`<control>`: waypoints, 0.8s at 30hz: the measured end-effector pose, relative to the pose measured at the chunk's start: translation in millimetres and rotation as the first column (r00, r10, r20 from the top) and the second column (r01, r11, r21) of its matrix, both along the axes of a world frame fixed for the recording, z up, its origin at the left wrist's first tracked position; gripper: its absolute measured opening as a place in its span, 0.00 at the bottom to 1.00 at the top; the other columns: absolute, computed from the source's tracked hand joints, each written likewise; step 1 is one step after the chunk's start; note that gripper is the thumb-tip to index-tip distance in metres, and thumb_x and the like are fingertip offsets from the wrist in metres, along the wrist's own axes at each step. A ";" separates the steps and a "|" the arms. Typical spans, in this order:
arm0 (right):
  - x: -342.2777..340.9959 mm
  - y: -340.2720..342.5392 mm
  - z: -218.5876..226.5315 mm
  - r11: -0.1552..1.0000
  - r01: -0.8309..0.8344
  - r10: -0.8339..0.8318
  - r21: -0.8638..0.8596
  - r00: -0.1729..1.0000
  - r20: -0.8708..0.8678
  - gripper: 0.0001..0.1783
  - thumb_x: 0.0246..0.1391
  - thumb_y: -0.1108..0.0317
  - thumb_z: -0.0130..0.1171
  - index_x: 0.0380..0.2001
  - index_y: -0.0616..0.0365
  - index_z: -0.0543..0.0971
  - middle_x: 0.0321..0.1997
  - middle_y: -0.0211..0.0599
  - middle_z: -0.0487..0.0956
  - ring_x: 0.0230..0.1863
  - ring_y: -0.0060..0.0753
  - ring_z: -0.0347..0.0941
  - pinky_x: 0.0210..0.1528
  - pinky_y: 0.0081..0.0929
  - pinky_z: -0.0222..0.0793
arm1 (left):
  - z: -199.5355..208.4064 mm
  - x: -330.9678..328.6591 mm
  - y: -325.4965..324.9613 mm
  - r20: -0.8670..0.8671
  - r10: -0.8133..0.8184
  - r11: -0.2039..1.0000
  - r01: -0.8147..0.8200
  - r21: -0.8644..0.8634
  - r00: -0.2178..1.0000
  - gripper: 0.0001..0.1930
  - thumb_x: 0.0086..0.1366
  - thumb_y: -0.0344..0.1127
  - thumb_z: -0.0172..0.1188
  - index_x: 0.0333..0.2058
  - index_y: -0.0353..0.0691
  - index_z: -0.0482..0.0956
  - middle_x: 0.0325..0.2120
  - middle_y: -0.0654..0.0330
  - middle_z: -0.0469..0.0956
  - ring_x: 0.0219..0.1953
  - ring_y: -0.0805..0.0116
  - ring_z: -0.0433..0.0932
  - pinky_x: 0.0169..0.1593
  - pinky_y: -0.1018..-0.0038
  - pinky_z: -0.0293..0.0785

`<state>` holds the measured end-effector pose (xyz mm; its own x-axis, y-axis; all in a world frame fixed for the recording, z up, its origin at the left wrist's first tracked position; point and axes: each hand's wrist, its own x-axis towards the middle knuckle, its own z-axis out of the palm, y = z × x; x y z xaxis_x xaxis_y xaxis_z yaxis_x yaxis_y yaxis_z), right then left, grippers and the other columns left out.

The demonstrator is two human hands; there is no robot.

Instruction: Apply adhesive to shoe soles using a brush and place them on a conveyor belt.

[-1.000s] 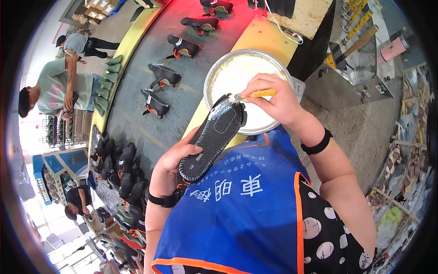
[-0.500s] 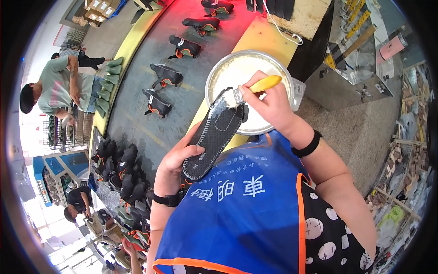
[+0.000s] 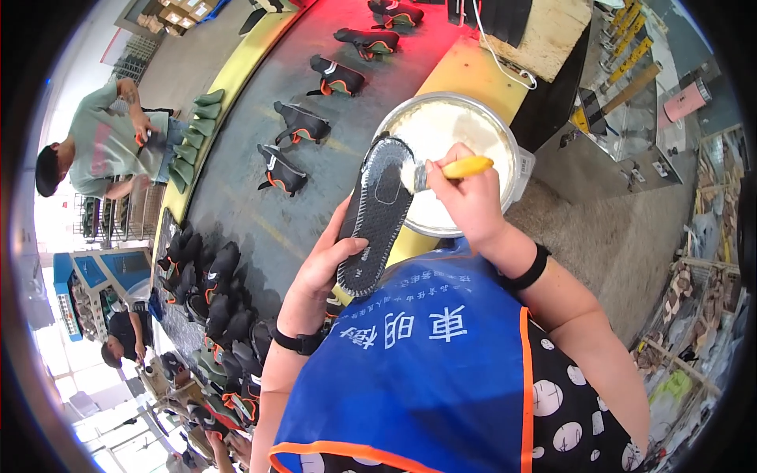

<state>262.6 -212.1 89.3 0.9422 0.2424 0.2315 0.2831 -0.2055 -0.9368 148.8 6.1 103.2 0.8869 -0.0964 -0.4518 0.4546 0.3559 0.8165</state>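
Observation:
My left hand (image 3: pixel 325 258) grips a black shoe upper (image 3: pixel 380 225) along its side near the lower end, with the thumb on the flat bottom. That stitched bottom faces up, and wet glue shines on its far end. In my right hand (image 3: pixel 471 197) is a brush (image 3: pixel 467 166) with a yellow handle, the fingers closed low on it. White-coated bristles are at the right edge of the upper's far part; whether they touch it I cannot tell. Beneath the brush stands a round metal bowl (image 3: pixel 516 142) holding creamy white glue (image 3: pixel 441 126).
A grey conveyor belt (image 3: pixel 236 205) carries several black-and-orange shoe uppers (image 3: pixel 302 122). More shoes (image 3: pixel 217 292) are heaped at the left. Across the belt, a person (image 3: pixel 106 142) stands by green shoe pieces (image 3: pixel 189 146). A metal cabinet (image 3: pixel 623 154) is at the right.
The brush has moved from the upper's far end to its right edge. My left hand has turned the upper more upright. Across the belt, the person's arms have shifted.

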 end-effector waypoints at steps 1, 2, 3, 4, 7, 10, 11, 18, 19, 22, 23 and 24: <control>-6.5 2.3 0.5 0.999 -0.025 0.027 0.031 0.998 -0.058 0.12 0.57 0.68 0.63 0.25 0.59 0.71 0.16 0.36 0.71 0.16 0.29 0.68 0.22 0.28 0.62 | -2.3 -0.9 0.5 -0.025 0.010 1.000 -0.010 -0.005 1.000 0.44 0.55 0.30 0.57 0.70 0.36 0.50 0.62 0.52 0.66 0.62 0.64 0.67 0.65 0.71 0.61; -14.3 4.2 0.9 0.998 -0.035 0.037 0.045 0.999 -0.039 0.12 0.57 0.68 0.63 0.25 0.59 0.71 0.16 0.36 0.71 0.16 0.29 0.68 0.22 0.28 0.62 | -4.6 -2.0 1.0 -0.026 0.023 1.000 -0.023 0.003 0.999 0.44 0.55 0.30 0.57 0.70 0.36 0.50 0.62 0.52 0.66 0.62 0.64 0.67 0.65 0.71 0.61; -21.5 5.8 1.4 0.993 -0.080 0.087 0.091 0.994 -0.067 0.12 0.58 0.68 0.63 0.25 0.59 0.72 0.16 0.35 0.71 0.16 0.28 0.68 0.22 0.28 0.62 | -6.8 -2.6 1.3 -0.017 0.021 0.999 -0.021 0.026 1.000 0.44 0.55 0.31 0.58 0.70 0.36 0.50 0.62 0.52 0.65 0.62 0.64 0.67 0.65 0.71 0.61; -25.4 6.6 1.4 0.984 -0.123 0.136 0.130 0.986 -0.097 0.12 0.58 0.69 0.63 0.25 0.60 0.72 0.16 0.35 0.71 0.17 0.27 0.68 0.22 0.27 0.62 | -8.5 -3.1 1.8 -0.012 0.010 0.999 -0.010 0.044 1.000 0.44 0.55 0.31 0.58 0.71 0.36 0.49 0.62 0.52 0.65 0.62 0.64 0.66 0.65 0.71 0.60; -23.3 7.0 -0.9 0.992 -0.075 0.082 0.098 0.994 -0.069 0.12 0.58 0.68 0.62 0.25 0.60 0.72 0.16 0.35 0.71 0.17 0.25 0.68 0.23 0.27 0.62 | -9.9 -4.5 3.6 0.018 -0.016 0.982 0.012 0.188 1.000 0.45 0.55 0.32 0.60 0.71 0.35 0.48 0.62 0.51 0.65 0.63 0.63 0.65 0.65 0.70 0.60; -3.9 3.5 -5.1 1.000 -0.024 0.026 0.014 0.996 -0.082 0.13 0.57 0.67 0.62 0.24 0.60 0.72 0.17 0.36 0.72 0.17 0.30 0.70 0.24 0.29 0.64 | -7.2 -5.5 5.6 0.035 -0.026 0.977 0.018 0.212 0.999 0.46 0.55 0.31 0.60 0.71 0.35 0.48 0.62 0.51 0.65 0.62 0.63 0.65 0.65 0.70 0.60; 6.0 5.0 -6.9 1.000 0.003 -0.003 -0.023 1.000 -0.025 0.12 0.56 0.67 0.62 0.24 0.60 0.71 0.17 0.37 0.72 0.18 0.34 0.70 0.24 0.31 0.65 | -5.8 -5.6 6.2 0.043 -0.024 0.978 0.014 0.207 0.999 0.46 0.55 0.31 0.60 0.71 0.35 0.48 0.62 0.51 0.65 0.62 0.63 0.65 0.65 0.70 0.60; 48.0 -0.5 -9.6 0.974 -0.157 0.189 -0.166 0.962 0.199 0.11 0.55 0.68 0.61 0.25 0.58 0.70 0.21 0.43 0.73 0.24 0.48 0.73 0.29 0.37 0.68 | -3.2 -5.3 13.2 -0.028 -0.131 0.989 0.132 0.072 0.991 0.44 0.55 0.33 0.58 0.70 0.33 0.49 0.61 0.49 0.67 0.61 0.63 0.68 0.63 0.71 0.63; 51.4 0.3 -9.3 0.953 -0.248 0.284 -0.172 0.931 0.232 0.10 0.55 0.68 0.61 0.26 0.57 0.70 0.23 0.43 0.73 0.26 0.49 0.73 0.30 0.38 0.68 | -4.1 -6.6 14.5 -0.068 -0.142 0.987 0.136 -0.081 0.988 0.43 0.56 0.34 0.57 0.70 0.32 0.50 0.61 0.49 0.68 0.60 0.64 0.70 0.63 0.72 0.65; 62.0 8.5 -8.5 0.923 -0.340 0.386 -0.183 0.826 0.411 0.07 0.53 0.75 0.63 0.28 0.58 0.73 0.27 0.38 0.77 0.27 0.39 0.74 0.31 0.31 0.68 | -6.5 -13.4 19.1 -0.144 -0.172 0.937 0.117 -0.328 0.975 0.42 0.57 0.36 0.55 0.69 0.32 0.52 0.60 0.49 0.69 0.58 0.65 0.73 0.60 0.72 0.70; 63.2 10.9 -8.0 0.916 -0.354 0.400 -0.186 0.819 0.412 0.07 0.53 0.75 0.63 0.28 0.58 0.73 0.27 0.38 0.77 0.27 0.39 0.74 0.31 0.31 0.68 | -6.8 -17.4 21.7 -0.207 -0.146 0.929 0.062 -0.364 0.967 0.39 0.57 0.37 0.55 0.67 0.29 0.56 0.57 0.46 0.72 0.53 0.64 0.78 0.56 0.72 0.75; 64.1 12.8 -7.1 0.888 -0.419 0.459 -0.191 0.781 0.424 0.07 0.52 0.75 0.63 0.29 0.57 0.73 0.28 0.38 0.77 0.29 0.41 0.75 0.32 0.32 0.69 | -8.6 -18.9 24.4 -0.253 -0.117 0.947 0.031 -0.320 0.960 0.39 0.57 0.37 0.55 0.67 0.29 0.56 0.57 0.46 0.72 0.53 0.64 0.78 0.56 0.72 0.75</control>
